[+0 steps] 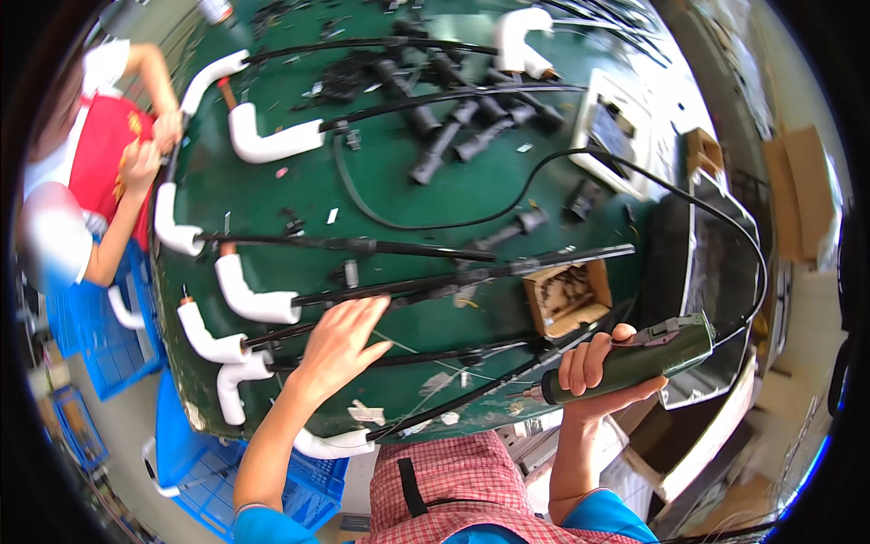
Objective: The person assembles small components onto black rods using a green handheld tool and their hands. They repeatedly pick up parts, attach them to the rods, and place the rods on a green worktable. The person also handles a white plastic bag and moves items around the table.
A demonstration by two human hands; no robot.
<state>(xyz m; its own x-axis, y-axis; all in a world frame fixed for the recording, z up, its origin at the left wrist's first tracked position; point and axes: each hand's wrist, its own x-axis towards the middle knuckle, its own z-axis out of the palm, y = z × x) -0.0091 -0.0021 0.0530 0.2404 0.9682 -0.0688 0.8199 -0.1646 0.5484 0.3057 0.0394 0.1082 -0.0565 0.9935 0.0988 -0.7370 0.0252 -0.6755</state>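
Note:
My right hand [587, 364] is wrapped round a dark green corded electric screwdriver [675, 352], its bit pointing left over the table's near edge. My left hand [335, 349] is held with fingers stretched out, above or against a black shaft with a white curved handle [243, 288]; whether it touches is hard to tell. Just below that hand lies another white handle [237, 388] on its shaft. Nearest me, a white handle [335, 444] ends a long black shaft that runs up toward the screwdriver tip.
More white-handled shafts [272, 140] lie across the green table [435, 208], among black plastic tubes [444, 150]. A small cardboard box [594, 322] holds small parts. The black cord [766, 263] loops over the right side. Blue crates [217, 480] stand lower left. Another person's hands [140, 163] work at the left edge.

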